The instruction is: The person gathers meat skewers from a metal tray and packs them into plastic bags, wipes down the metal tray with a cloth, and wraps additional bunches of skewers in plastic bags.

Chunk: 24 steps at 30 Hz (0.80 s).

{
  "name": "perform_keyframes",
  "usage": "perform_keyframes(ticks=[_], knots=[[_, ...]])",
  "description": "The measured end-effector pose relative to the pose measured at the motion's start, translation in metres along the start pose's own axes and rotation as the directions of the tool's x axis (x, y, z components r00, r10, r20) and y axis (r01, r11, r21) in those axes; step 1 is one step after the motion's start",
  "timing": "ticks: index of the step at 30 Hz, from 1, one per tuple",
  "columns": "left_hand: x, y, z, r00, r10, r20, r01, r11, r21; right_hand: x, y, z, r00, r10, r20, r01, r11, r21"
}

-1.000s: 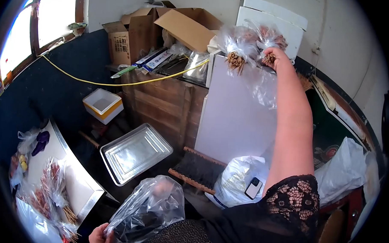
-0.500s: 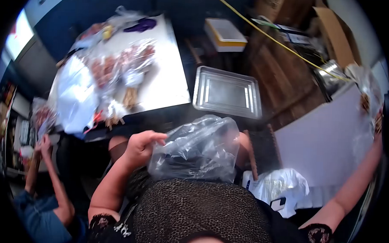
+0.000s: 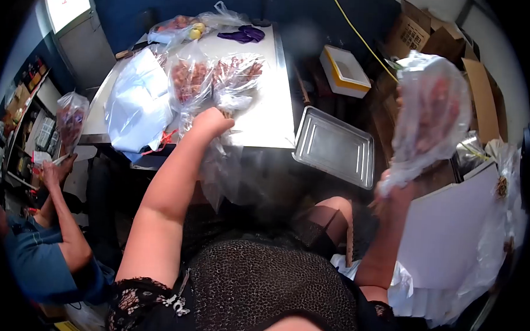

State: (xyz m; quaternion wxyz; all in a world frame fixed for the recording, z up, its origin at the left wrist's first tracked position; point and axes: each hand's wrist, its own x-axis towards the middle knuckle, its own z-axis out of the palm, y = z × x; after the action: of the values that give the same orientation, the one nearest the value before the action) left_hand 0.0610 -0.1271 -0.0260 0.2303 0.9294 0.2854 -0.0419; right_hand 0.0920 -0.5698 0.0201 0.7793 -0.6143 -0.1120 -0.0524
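My right hand (image 3: 395, 193) is raised on the right, closed round the stick ends of a plastic-wrapped bundle of meat skewers (image 3: 433, 116), which stands upright above the fist. At the near edge of the white table (image 3: 272, 116), my left hand (image 3: 213, 124) is closed at the sticks of a second wrapped bundle (image 3: 236, 77). A loose clear plastic bag (image 3: 218, 172) hangs below that hand. Just left of this bundle lies another bagged bundle (image 3: 189, 78), next to a pale blue-white bag (image 3: 140, 103).
A metal tray (image 3: 335, 147) lies right of the table, with a white and yellow box (image 3: 345, 72) behind it. Purple cloth (image 3: 241, 34) lies at the table's back. At left, a co-worker (image 3: 52, 240) holds another wrapped bundle (image 3: 71, 121). Cardboard boxes (image 3: 424, 34) stand at back right.
My right hand has come in from the far right with a wrapped bundle. My left hand has moved forward to a bundle on the table. The view has shifted left.
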Motion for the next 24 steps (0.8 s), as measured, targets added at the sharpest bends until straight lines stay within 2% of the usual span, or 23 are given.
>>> perform_keyframes(ticks=[1,2,6,8,9,10,12,14,15,16,17,18,19,20,21,22,24], knots=[[0.013,-0.003,0.007,0.999,0.018,0.052,-0.013,0.995,-0.095,0.001,0.007,0.007,0.995,0.083,0.052,-0.078,0.993,-0.083],[0.022,-0.004,0.015,0.994,0.043,0.102,-0.023,0.982,-0.188,-0.002,0.011,0.021,0.997,0.053,0.055,-0.048,0.994,-0.101],[0.003,0.033,0.044,0.997,0.061,0.047,-0.038,0.921,-0.388,-0.005,-0.001,0.068,0.979,0.123,0.16,-0.103,0.987,-0.127],[-0.014,0.04,0.075,0.99,0.135,-0.052,-0.142,0.839,-0.525,0.002,-0.01,0.089,0.973,0.126,0.195,-0.098,0.984,-0.148],[-0.03,0.047,0.082,0.989,0.137,-0.059,-0.147,0.824,-0.547,0.007,-0.013,0.099,0.939,0.17,0.3,-0.134,0.982,-0.135],[-0.053,0.059,0.077,0.995,0.09,-0.039,-0.097,0.851,-0.516,0.01,-0.016,0.11,0.892,0.209,0.401,-0.173,0.977,-0.126],[-0.056,0.067,0.104,0.998,0.062,0.032,-0.032,0.815,-0.579,0.01,-0.027,0.145,0.874,0.309,0.374,-0.289,0.951,-0.11],[-0.053,0.066,0.131,0.965,0.245,0.088,-0.055,0.523,-0.851,0.021,0.0,0.166,0.831,0.167,0.53,-0.219,0.975,0.036],[-0.062,0.067,0.123,0.925,0.341,0.166,-0.015,0.471,-0.882,0.026,0.02,0.176,0.846,0.171,0.505,-0.197,0.98,-0.002],[-0.072,0.065,0.117,0.896,0.414,0.157,-0.084,0.507,-0.858,0.03,0.042,0.182,0.859,0.175,0.481,-0.177,0.983,-0.042],[-0.087,0.065,0.104,0.876,0.431,0.216,-0.071,0.558,-0.827,0.034,0.067,0.184,0.857,0.211,0.47,-0.211,0.976,-0.052],[-0.097,0.062,0.096,0.853,0.445,0.275,-0.061,0.607,-0.792,0.034,0.089,0.181,0.846,0.3,0.441,-0.246,0.953,-0.177],[-0.092,0.051,0.112,0.818,0.523,0.239,-0.103,0.542,-0.834,0.028,0.1,0.182,0.848,0.318,0.424,-0.232,0.942,-0.243],[-0.094,0.047,0.109,0.761,0.602,0.242,-0.079,0.457,-0.886,0.021,0.106,0.183,0.85,0.332,0.408,-0.212,0.927,-0.31],[-0.097,0.043,0.105,0.765,0.593,0.251,-0.015,0.406,-0.914,0.02,0.11,0.184,0.869,0.277,0.41,-0.14,0.932,-0.334],[-0.1,0.04,0.1,0.768,0.583,0.264,0.052,0.354,-0.934,0.021,0.112,0.186,0.868,0.28,0.41,-0.14,0.93,-0.34],[-0.091,0.036,0.096,0.754,0.537,0.379,0.278,0.263,-0.924,0.016,0.11,0.189,0.879,0.265,0.397,-0.184,0.956,-0.229]])
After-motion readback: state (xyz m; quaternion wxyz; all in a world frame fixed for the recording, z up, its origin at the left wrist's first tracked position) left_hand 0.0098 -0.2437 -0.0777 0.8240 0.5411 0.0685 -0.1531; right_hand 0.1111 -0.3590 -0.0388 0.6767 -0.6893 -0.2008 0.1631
